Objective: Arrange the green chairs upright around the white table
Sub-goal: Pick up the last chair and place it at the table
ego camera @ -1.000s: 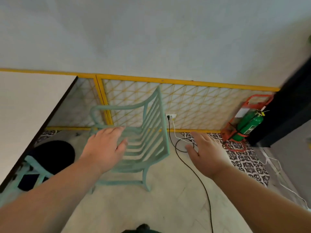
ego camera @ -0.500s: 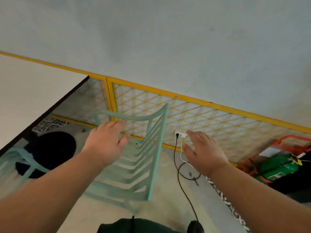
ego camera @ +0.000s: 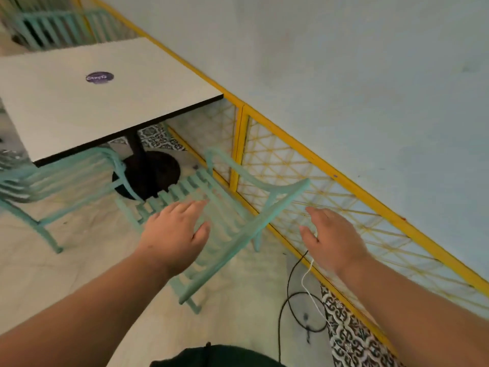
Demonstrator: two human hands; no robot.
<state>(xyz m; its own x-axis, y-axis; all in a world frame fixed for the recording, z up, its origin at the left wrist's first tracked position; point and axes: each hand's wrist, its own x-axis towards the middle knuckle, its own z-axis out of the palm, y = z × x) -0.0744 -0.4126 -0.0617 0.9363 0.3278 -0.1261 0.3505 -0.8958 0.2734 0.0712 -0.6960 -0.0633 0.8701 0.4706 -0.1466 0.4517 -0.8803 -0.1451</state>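
Head camera: a person's left hand [ego camera: 174, 234] and right hand [ego camera: 336, 239] reach toward a green chair [ego camera: 195, 186] standing on its legs at the corner of the white counter [ego camera: 105, 107], beside a yellow lattice fence [ego camera: 330, 207]. Both hands are spread with fingers straight and grip nothing. The left hovers over the slatted back; whether it touches cannot be told. The right is near the top rail but apart from it. A second green chair [ego camera: 66, 178] sits tucked under the counter's near edge, and more green seating [ego camera: 53, 25] shows blurred beyond its far side. Cables [ego camera: 291, 300] trail on the floor just right of the chair. The chair looks like a rigid, slatted frame, probably light enough for two hands. Its top rail and armrest appear the firmest places to grasp, and the thin slats less so.
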